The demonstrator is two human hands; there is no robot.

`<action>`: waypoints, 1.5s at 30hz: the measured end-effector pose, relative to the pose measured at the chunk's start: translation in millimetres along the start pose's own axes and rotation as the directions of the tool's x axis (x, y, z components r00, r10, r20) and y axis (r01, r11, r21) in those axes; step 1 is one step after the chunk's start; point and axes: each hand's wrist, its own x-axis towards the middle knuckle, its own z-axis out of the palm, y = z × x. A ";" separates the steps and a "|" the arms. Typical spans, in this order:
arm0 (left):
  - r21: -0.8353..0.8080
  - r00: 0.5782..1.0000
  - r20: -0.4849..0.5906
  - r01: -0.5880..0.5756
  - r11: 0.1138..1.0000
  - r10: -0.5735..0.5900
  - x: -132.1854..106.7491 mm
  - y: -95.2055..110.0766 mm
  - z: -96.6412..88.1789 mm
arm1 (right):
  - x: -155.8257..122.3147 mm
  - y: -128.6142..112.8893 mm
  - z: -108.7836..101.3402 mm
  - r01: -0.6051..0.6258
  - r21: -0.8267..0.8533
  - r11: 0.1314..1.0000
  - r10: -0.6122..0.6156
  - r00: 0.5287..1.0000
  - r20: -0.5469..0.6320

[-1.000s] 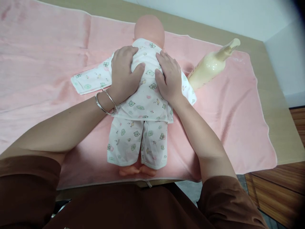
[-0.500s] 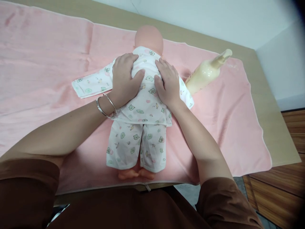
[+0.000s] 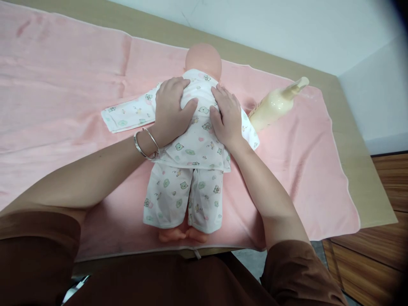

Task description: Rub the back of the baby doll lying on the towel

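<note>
A baby doll (image 3: 204,59) lies face down, its head away from me and its feet near the front edge. It wears a white printed top (image 3: 197,146) and matching trousers (image 3: 168,197). My left hand (image 3: 174,110) rests on the left side of its upper back, fingers and thumb stretched out. On that wrist are silver bangles (image 3: 146,143). Opposite it, my right hand (image 3: 227,117) lies on the right side of the back, thumb apart from the fingers. Both palms press on the cloth, and neither hand grips anything. The doll's face is hidden.
Under the doll spreads a pink blanket (image 3: 63,85) on a wooden table (image 3: 366,182). A pale yellow pump bottle (image 3: 274,104) lies tilted beside the doll's right-hand sleeve. A white wall (image 3: 287,34) stands behind, and wood-grained panels (image 3: 382,238) are at the lower right.
The view has shifted slightly, so the doll, hands and bottle appear a little lower. Both hands stay at the same places on the doll's back.
</note>
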 end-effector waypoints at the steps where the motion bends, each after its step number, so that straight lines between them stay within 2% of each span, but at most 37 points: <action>1: 0.009 1.000 -0.005 -0.008 1.000 0.008 0.0 0.7 -0.1 | 0.0 -0.3 -0.3 0.001 -0.005 1.000 -0.001 1.000 0.003; 11: 0.027 0.999 -0.030 -0.045 0.999 0.046 0.0 -1.1 0.1 | 1.2 3.7 2.9 0.004 -0.035 0.999 -0.004 1.000 0.023; 29: 0.019 0.997 0.067 0.045 0.999 -0.047 0.0 5.9 -6.0 | 2.1 -2.6 -0.7 -0.037 -0.085 0.996 0.036 0.999 -0.008; 33: 0.006 1.000 0.015 -0.001 1.000 0.001 -0.1 4.3 -4.7 | 3.1 -3.0 0.1 -0.055 -0.084 0.995 0.055 0.998 0.007; 40: 0.139 0.982 -0.077 -0.159 0.977 0.171 4.0 -27.3 12.4 | 4.6 -11.6 -8.5 -0.105 -0.116 0.988 0.116 0.988 0.100; 45: 0.099 0.984 -0.076 -0.156 0.983 0.164 0.5 -18.1 4.7 | 5.8 -16.7 -14.4 -0.126 -0.151 0.981 0.147 0.980 0.136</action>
